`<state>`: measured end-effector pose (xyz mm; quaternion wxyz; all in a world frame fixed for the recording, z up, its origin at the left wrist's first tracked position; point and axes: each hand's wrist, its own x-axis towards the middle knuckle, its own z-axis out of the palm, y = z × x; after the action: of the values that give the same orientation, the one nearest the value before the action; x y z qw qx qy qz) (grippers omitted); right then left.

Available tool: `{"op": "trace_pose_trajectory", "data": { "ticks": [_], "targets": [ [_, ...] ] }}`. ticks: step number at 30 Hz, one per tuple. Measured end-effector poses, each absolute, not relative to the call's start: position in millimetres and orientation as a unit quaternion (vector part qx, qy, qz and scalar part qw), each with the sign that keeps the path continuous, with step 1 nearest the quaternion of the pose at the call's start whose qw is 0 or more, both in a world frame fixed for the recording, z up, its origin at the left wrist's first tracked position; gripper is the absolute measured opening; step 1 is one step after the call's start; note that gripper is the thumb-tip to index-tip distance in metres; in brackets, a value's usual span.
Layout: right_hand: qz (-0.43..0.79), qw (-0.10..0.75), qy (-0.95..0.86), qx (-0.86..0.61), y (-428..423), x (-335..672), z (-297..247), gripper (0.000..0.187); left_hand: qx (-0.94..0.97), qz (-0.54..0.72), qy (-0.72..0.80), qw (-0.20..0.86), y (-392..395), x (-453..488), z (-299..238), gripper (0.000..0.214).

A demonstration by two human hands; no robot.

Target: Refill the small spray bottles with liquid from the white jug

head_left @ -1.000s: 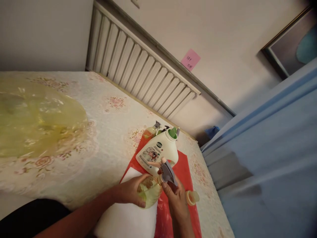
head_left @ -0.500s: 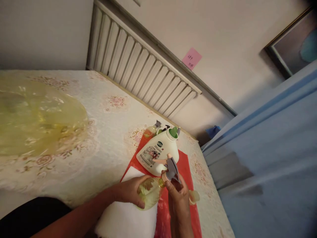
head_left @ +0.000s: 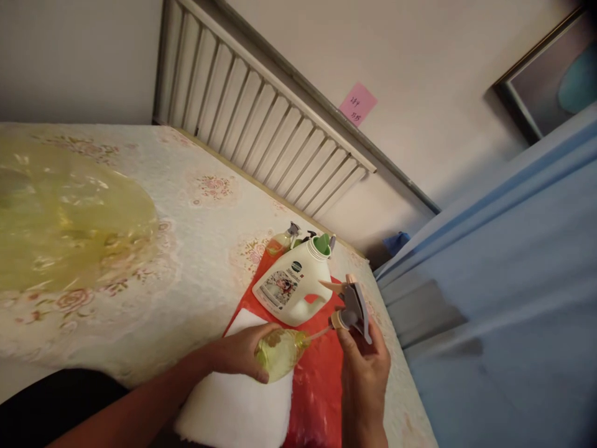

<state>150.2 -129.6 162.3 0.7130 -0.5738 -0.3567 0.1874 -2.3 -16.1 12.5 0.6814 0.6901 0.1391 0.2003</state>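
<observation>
My left hand (head_left: 249, 351) is closed around a clear yellowish spray bottle (head_left: 282, 354), tilted with its neck to the right. In my right hand (head_left: 366, 364) is a grey spray trigger head (head_left: 355, 310) with a peach-coloured collar and nozzle. Its thin dip tube (head_left: 321, 334) runs back to the bottle's mouth, and the collar is apart from the neck. Just beyond my hands stands a large pale green detergent jug (head_left: 296, 283), its neck uncapped and green inside. A white fluffy cloth (head_left: 237, 404) lies below my left hand.
A red mat (head_left: 314, 386) lies under the jug on the flowered tablecloth (head_left: 200, 249). More spray bottles (head_left: 281, 241) stand behind the jug. On the left is a large yellow plastic bag (head_left: 69, 211). A radiator (head_left: 261, 118) and blue curtain (head_left: 489, 298) border the table.
My right hand has moved right, drawing the trigger head away from the bottle's neck and exposing the dip tube. My left hand still holds the bottle. The view has shifted slightly.
</observation>
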Motion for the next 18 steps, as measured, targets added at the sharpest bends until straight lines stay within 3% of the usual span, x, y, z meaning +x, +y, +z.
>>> {"op": "trace_pose_trajectory", "data": {
  "ticks": [9,18],
  "targets": [
    [0.148,0.705,-0.361,-0.592,-142.9,151.0,176.9,0.050,0.686,0.225,0.148,0.676,-17.3,-2.7,9.7,0.090],
    [0.124,0.806,-0.300,-0.494,-141.3,179.5,190.1,0.036,0.695,0.223,0.191,0.657,-11.4,-6.7,17.6,0.088]
  ]
}}
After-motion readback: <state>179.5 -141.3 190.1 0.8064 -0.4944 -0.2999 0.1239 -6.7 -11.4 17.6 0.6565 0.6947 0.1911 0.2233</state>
